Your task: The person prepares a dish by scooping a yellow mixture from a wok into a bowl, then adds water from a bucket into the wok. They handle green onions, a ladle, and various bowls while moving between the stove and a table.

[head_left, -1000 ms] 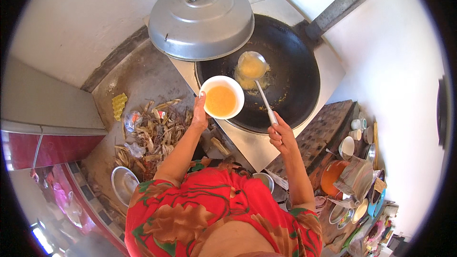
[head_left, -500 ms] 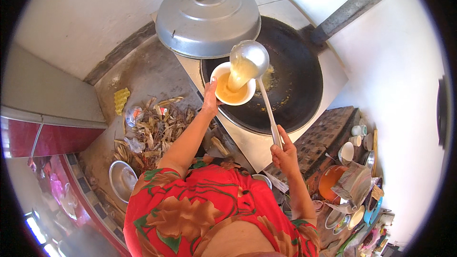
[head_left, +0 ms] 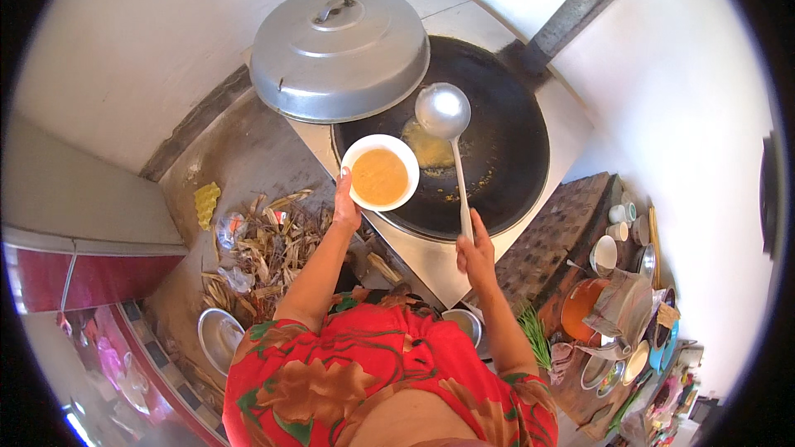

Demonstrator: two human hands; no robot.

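The left hand (head_left: 346, 207) grips a round white bowl (head_left: 413, 166) at its near-left side, thumb on the rim, the other fingers mostly hidden beneath. The bowl is held over the near-left edge of a wide, round black wok (head_left: 509, 157) and contains a cloudy orange-yellow liquid (head_left: 379, 177). The right hand (head_left: 476, 258) is closed around the lower end of the long handle of a silver metal ladle (head_left: 444, 112), index finger extended along it. The ladle reaches forward from that hand over the wok, its round head turned with the domed underside up, beyond and to the right of the left hand's bowl. Beside that head, ahead of both hands, a shallow yellow puddle (head_left: 431, 151) lies in the wok.

Ahead of the left hand, a large domed silver metal lid (head_left: 341, 54) covers the wok's far-left edge. Dry tan husks (head_left: 281, 244) lie heaped on the floor left of the left hand. To the right of the right hand are an orange-brown round bowl (head_left: 580, 312) and thin green stalks (head_left: 534, 335).
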